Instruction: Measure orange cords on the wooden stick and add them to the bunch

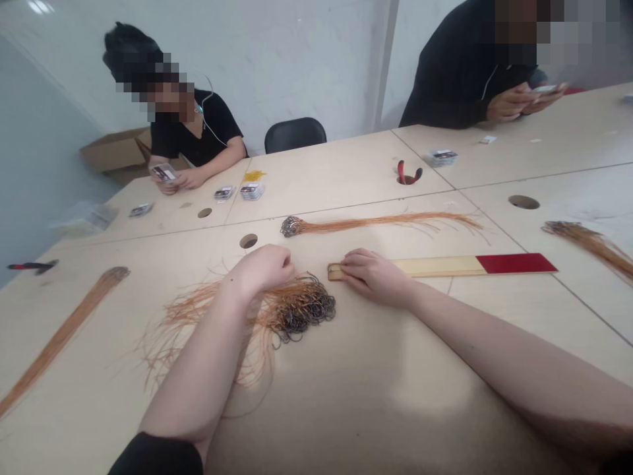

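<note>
Orange cord tangle (208,323), dark loops (309,310) pointing right, left hand (267,267) curled shut above, right hand (370,276) spread on wooden board (435,266)

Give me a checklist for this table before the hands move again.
1. Right hand on the near end of the wooden board: ok, lying flat.
2. Left hand at the tangled orange cords: ok, closed, at their edge.
3. Cords separated: not ok, heaped and crossed.
4. Straight orange bundle: ok, lying apart from both hands.
5. Red-handled pliers: ok, sitting in a table hole beyond the board.
6. Dark metal ends of the tangled cords: cannot tell their exact form, too small.
</note>
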### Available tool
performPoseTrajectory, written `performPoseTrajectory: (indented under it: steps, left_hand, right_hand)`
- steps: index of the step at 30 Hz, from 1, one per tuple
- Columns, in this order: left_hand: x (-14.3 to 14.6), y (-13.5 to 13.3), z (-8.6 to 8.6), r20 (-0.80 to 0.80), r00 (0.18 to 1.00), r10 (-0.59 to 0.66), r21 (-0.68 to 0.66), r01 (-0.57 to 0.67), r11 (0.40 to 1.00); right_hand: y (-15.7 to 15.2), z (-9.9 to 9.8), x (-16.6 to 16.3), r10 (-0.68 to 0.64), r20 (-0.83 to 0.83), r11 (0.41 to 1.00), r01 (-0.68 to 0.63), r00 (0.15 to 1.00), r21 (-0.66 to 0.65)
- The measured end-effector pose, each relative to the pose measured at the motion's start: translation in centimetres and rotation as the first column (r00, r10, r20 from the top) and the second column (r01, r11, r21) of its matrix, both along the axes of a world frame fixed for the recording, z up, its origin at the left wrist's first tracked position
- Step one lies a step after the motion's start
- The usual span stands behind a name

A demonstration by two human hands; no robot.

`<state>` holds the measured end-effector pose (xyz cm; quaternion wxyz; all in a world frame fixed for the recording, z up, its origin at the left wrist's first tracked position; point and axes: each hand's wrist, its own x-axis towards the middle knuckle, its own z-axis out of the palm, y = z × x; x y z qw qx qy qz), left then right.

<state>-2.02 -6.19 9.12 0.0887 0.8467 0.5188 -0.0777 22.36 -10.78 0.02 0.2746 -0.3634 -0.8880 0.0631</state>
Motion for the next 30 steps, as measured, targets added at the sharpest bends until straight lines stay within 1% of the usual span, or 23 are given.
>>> performPoseTrajectory:
  steps: [2,3,6,8,10,15,18,20,22,24,27,30]
  left_hand:
    - [0.6,0.1,-0.4,0.085,0.99,-0.114,0.103,0.105,0.989]
    - [1.0,0.1,-0.7,0.127,0.974,-0.186,0.158,0.166,0.973]
    - [2.1,-0.1,-1.7,0.173,0.904,-0.391,0.287,0.333,0.898]
    - [2.7,-0.2,-2.4,0.17,0.869,-0.465,0.327,0.395,0.858]
    - [3.2,-0.3,-3.0,0.172,0.849,-0.5,0.355,0.42,0.835]
    - [3.6,-0.3,-4.2,0.198,0.83,-0.521,0.382,0.424,0.821]
    - [3.4,0.2,-5.2,0.258,0.808,-0.53,0.394,0.413,0.821]
    - [3.0,0.6,-6.0,0.315,0.775,-0.548,0.422,0.403,0.812]
    - [2.7,1.1,-6.8,0.377,0.737,-0.561,0.471,0.369,0.801]
    - [2.4,1.6,-7.4,0.433,0.713,-0.551,0.53,0.293,0.796]
    - [2.2,1.9,-7.7,0.485,0.689,-0.539,0.574,0.214,0.79]
    - [2.4,1.6,-7.5,0.496,0.657,-0.567,0.578,0.237,0.781]
  right_hand:
    - [0.0,0.0,0.0,-0.002,-0.005,1.0,0.002,1.0,0.008]
    - [0.0,-0.1,0.0,-0.003,-0.006,1.0,0.003,1.0,0.013]
    - [0.1,-0.1,-0.1,0.001,-0.012,1.0,-0.001,1.0,0.028]
    - [0.1,-0.1,-0.1,-0.004,-0.015,0.999,0.005,1.0,0.036]
    - [0.1,-0.1,-0.1,-0.014,-0.019,0.999,0.015,1.0,0.041]
    - [0.1,0.0,-0.2,-0.017,-0.022,0.999,0.018,1.0,0.038]
    - [0.1,0.0,-0.1,-0.006,-0.013,0.999,0.006,1.0,0.044]
    - [0.1,-0.1,-0.1,-0.002,-0.015,0.999,0.003,1.0,0.053]
    - [0.1,-0.2,-0.1,-0.006,-0.033,0.998,0.008,0.999,0.065]
    - [0.2,-0.3,-0.1,-0.013,-0.059,0.997,0.018,0.998,0.077]
    - [0.2,-0.3,0.0,-0.023,-0.088,0.995,0.031,0.996,0.095]
    - [0.4,-0.4,0.1,-0.028,-0.126,0.99,0.045,0.992,0.134]
